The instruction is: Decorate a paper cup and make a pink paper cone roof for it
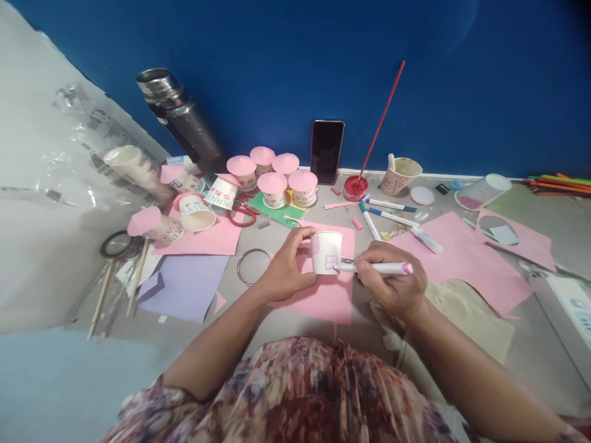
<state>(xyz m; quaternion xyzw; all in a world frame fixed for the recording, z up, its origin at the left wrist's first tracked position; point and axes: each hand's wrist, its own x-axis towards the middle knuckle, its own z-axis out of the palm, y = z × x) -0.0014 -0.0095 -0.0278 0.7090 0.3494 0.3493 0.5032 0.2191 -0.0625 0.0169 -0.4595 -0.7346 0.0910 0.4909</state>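
Note:
My left hand (pixel 290 264) is closed around the left side of a white paper cup (pixel 327 246), thumb low and fingers high. Purple drawings mark the cup: a rounded shape on its left and a paned window near the bottom right. In my right hand (pixel 394 280) is a white marker (pixel 385 268) with a purple end, gripped like a pen. Its tip is at the cup's wall beside the window drawing. Under both hands lies pink paper (pixel 323 301) on the grey table.
Several decorated cups with pink paper cone tops (pixel 272 183) stand at the back left, near a steel flask (pixel 184 117). A phone (pixel 327 151) leans on the blue wall. Red paint pot (pixel 355 189), loose markers (pixel 391 216) and cut pink paper (pixel 462 252) lie rightward; red scissors (pixel 242 215) leftward.

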